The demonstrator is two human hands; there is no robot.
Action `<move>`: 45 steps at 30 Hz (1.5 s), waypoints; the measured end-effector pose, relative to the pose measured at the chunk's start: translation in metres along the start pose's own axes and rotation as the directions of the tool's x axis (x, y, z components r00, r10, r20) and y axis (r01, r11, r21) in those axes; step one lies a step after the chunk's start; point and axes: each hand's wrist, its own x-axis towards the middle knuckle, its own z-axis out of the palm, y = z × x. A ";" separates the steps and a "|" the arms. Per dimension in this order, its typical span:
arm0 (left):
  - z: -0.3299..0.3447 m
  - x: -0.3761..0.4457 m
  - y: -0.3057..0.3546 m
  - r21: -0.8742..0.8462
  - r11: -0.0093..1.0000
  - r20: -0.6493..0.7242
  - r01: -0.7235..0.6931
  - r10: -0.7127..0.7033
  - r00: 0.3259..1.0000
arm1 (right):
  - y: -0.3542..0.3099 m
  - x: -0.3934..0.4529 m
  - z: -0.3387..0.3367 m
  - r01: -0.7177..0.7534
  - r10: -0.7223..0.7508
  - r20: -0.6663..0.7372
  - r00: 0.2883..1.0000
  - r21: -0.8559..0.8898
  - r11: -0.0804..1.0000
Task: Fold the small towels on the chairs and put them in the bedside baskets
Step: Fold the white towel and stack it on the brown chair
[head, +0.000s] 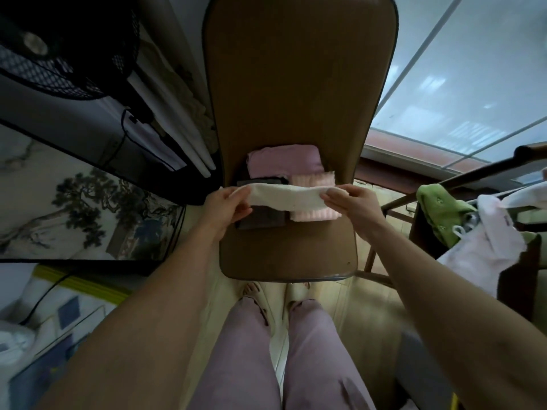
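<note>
A cream small towel (285, 196), folded into a long strip, is stretched above the seat of a brown chair (290, 253). My left hand (226, 204) pinches its left end and my right hand (350, 201) pinches its right end. Under it on the seat lie three folded towels: a mauve one (284, 161) at the back, a pale pink striped one (313, 180) on the right and a dark grey one (260, 218) on the left. No basket is in view.
A black fan (59, 45) stands at the upper left, and a dark cabinet with a painted panel (83, 208) is on the left. On the right a rack (461, 179) holds a green garment (441, 211) and white clothes (485, 247). A window (473, 84) is behind the chair.
</note>
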 end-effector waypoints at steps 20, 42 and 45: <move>0.004 0.012 0.031 0.045 0.989 -0.225 -0.142 0.148 0.963 | -0.045 0.018 0.014 0.079 -0.043 -0.205 0.978 0.171 0.982; 0.012 0.029 0.013 0.059 0.974 -0.175 -0.221 0.228 0.958 | -0.021 0.018 0.013 0.116 -0.079 -0.244 0.967 0.142 0.983; 0.008 0.033 -0.024 0.168 0.977 -0.140 -0.134 0.158 0.978 | 0.011 0.014 0.012 0.040 -0.017 -0.235 0.972 0.092 0.995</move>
